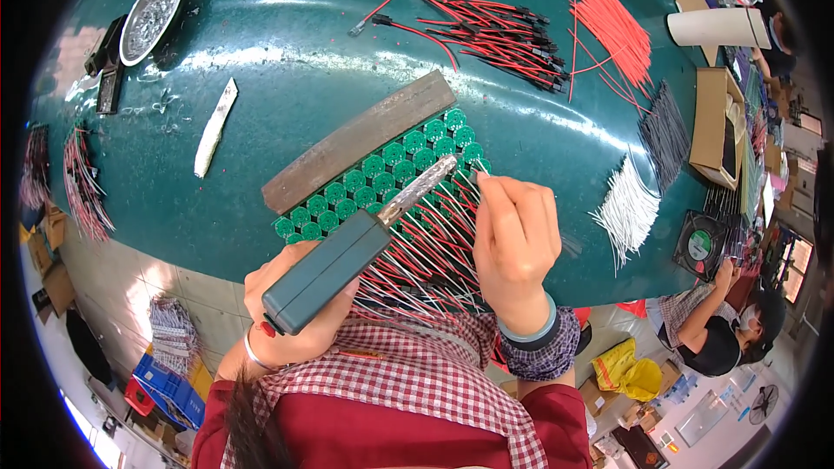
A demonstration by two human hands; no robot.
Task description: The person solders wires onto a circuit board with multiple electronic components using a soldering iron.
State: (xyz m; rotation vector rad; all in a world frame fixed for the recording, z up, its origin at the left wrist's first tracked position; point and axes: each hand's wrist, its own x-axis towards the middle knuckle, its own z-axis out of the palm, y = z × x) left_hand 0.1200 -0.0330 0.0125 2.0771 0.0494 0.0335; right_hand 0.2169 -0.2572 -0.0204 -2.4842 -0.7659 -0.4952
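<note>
My left hand [300, 304] is closed around a dark green, box-bodied hand tool [328, 271] with a mottled silvery barrel; its exact kind is unclear. The barrel's tip lies over the right part of several rows of round green circuit boards [373, 175]. Beside the tip, my right hand [519, 239] pinches a thin wire [477, 175] at the edge of the boards, its fingertips partly hiding it. Red and white wires [426, 256] run from the boards toward my body. Along the far side of the boards lies a flat grey-brown bar [360, 141].
Beyond the boards lie black-and-red connector leads [495, 35], with red wires [612, 26], black wires [665, 135] and white wires [627, 213] to the right. A metal bowl [129, 56] and a whitish strip [215, 128] are at left. A co-worker [725, 330] sits at right.
</note>
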